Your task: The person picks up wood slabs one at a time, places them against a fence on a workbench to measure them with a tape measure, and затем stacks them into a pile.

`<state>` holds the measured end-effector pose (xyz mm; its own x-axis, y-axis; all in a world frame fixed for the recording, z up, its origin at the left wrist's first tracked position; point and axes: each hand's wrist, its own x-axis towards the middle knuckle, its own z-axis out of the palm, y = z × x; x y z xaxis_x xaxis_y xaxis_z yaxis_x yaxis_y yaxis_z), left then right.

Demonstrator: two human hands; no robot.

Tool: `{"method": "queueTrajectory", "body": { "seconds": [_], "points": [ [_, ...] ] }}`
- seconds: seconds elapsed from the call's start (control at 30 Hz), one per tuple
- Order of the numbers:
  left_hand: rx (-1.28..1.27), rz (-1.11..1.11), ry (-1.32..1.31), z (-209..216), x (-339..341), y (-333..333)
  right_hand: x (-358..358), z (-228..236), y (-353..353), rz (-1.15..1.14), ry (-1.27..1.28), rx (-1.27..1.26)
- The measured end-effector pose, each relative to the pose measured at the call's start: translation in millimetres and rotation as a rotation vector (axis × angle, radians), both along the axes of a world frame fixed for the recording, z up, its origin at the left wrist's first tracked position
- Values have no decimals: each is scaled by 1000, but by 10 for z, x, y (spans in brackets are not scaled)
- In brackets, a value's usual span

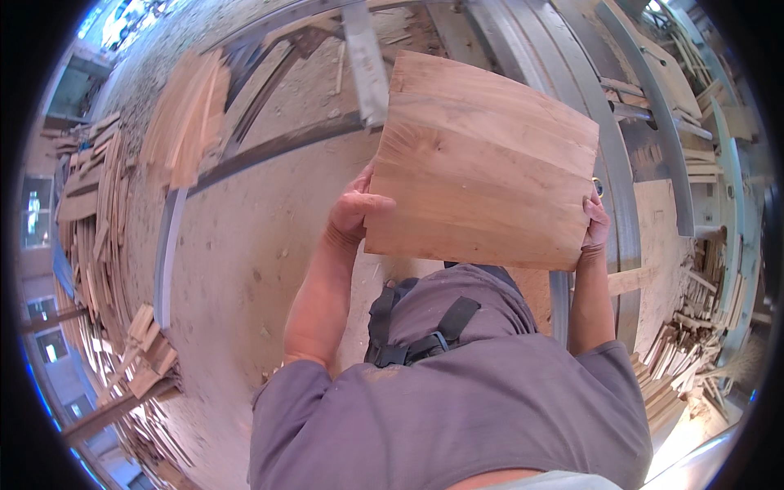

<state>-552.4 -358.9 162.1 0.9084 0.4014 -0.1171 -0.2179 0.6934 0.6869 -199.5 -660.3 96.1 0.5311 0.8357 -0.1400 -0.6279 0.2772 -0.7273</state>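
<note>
A broad, light-brown wooden panel [482,163], its face showing several joined strips and a small knot, is held up in front of my body. My left hand [358,204] grips its left edge, thumb on the upper face and fingers hidden beneath. At the opposite edge my right hand [596,219] holds the panel, its fingers partly out of sight behind the wood. The panel tilts slightly, its right side lower toward me than its left far corner, and it hides part of the metal frame beyond.
Ahead and right run long metal rails [563,65] of a machine. To the left, a stack of wooden boards [188,114] rests on a metal frame [278,145]. Scrap wood piles [98,196] line the left wall; more offcuts [690,351] lie at right. The floor [245,245] is dusty.
</note>
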Motion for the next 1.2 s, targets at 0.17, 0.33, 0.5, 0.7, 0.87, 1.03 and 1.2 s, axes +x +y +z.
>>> {"method": "queueTrajectory", "body": {
  "seconds": [0.17,0.33,0.5,0.7,0.87,1.03,1.2],
  "points": [
    [-47,81,161,15,1052,129,964,-88,144,-29,0,-100],
    [2,213,165,-160,1964,197,2124,-90,470,-208,-372,-603],
    [-52,271,177,-243,2735,279,2377,-53,662,-462,-847,-706],
    [-237,291,110,-728,3513,377,1448,-98,917,-456,-521,-698],
    [-369,128,180,-1117,3811,653,1266,-178,1418,-206,302,-435],
    [-397,-44,230,-1183,3990,962,1365,-407,2169,-420,514,-211],
    [-250,-224,343,-1293,3713,1857,1420,-620,2368,-614,596,-375]
  ]
}}
